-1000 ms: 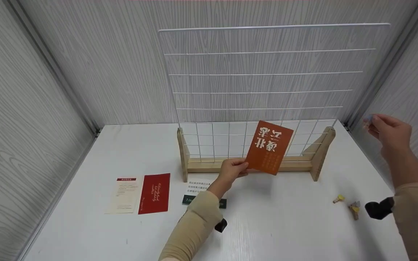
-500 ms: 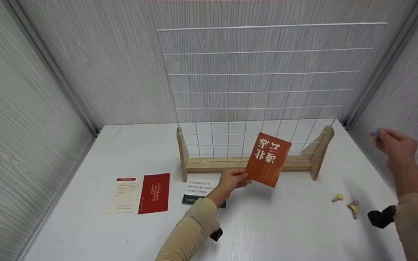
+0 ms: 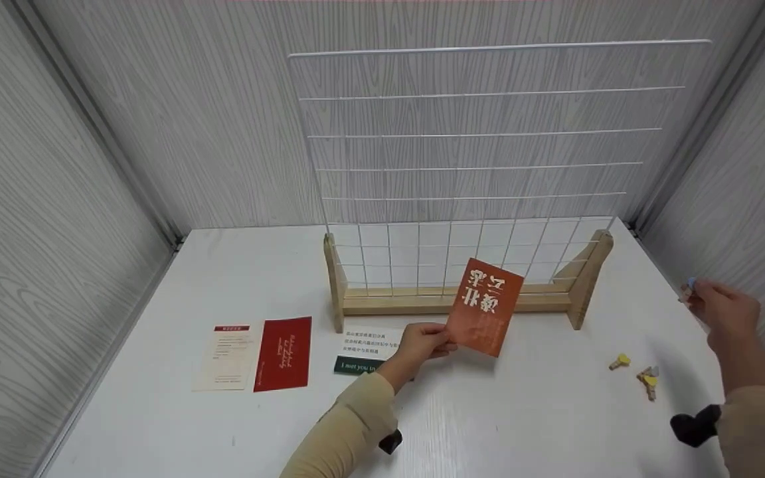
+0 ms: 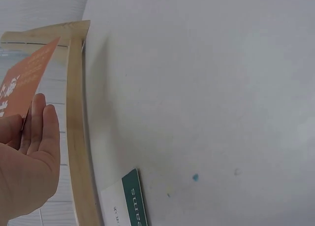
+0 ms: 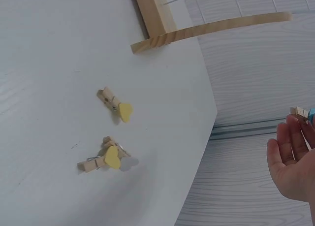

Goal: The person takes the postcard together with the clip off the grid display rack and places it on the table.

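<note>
My left hand [image 3: 420, 345] pinches an orange-red card [image 3: 485, 307] with white characters by its lower left corner. The card is held tilted in front of the wire grid rack [image 3: 419, 255]; in the left wrist view the thumb lies on one face and the fingers behind. Off the table's right side, my right hand [image 3: 730, 312] holds a small wooden clothespin [image 5: 300, 113] with a blue decoration between thumb and fingers. Below it on the table lie a clothespin [image 5: 112, 99] with a yellow heart and two more clothespins [image 5: 93, 163] close together, one yellow-hearted, one grey.
Flat on the table at left are a cream card [image 3: 228, 358] and a red card [image 3: 283, 354]. A white and green card [image 3: 356, 365] lies partly under my left forearm. The rack stands on a wooden base [image 3: 389, 305]; panelled walls [image 3: 123, 99] enclose the table.
My left hand has come down with the orange-red card, which is now lower before the rack. My right hand has also sunk, with the clothespin still in its fingers.
</note>
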`<state>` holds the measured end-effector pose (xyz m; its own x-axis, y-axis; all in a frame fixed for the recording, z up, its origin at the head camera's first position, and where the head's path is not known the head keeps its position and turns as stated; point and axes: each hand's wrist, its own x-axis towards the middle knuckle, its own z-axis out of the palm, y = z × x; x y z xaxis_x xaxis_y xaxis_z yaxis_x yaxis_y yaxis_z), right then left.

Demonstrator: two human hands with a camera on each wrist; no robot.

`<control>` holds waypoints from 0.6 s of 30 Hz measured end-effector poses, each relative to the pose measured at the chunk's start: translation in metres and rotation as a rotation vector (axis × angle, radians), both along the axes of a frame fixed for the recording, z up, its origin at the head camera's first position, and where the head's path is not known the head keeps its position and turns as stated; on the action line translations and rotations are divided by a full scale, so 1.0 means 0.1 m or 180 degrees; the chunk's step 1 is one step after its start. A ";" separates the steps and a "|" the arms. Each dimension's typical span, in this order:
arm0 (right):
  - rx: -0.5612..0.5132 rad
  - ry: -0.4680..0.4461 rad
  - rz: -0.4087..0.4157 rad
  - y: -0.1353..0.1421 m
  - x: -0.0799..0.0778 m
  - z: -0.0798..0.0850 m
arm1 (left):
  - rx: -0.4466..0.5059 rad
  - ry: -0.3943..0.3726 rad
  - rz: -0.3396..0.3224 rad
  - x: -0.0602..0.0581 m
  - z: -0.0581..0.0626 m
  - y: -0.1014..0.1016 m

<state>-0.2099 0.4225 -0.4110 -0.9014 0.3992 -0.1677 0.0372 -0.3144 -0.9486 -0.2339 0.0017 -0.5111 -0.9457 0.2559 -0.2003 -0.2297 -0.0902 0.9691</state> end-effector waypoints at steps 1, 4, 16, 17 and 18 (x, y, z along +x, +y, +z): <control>-0.0049 0.0017 0.0028 0.01 0.02 -0.03 | -0.0001 -0.0004 -0.0011 0.01 0.00 0.00; -0.0071 -0.0006 0.0069 0.07 0.05 -0.15 | -0.0061 -0.0032 -0.0054 0.04 -0.03 0.00; 0.0589 -0.0768 -0.0275 0.44 0.01 -0.81 | -0.0194 -0.0298 -0.0037 0.19 -0.14 -0.05; 0.0628 -0.0858 -0.0230 0.41 0.04 -0.80 | -0.0200 -0.0298 -0.0029 0.19 -0.15 -0.06; 0.0612 -0.0889 -0.0212 0.38 0.07 -0.77 | -0.0190 -0.0293 -0.0021 0.20 -0.16 -0.06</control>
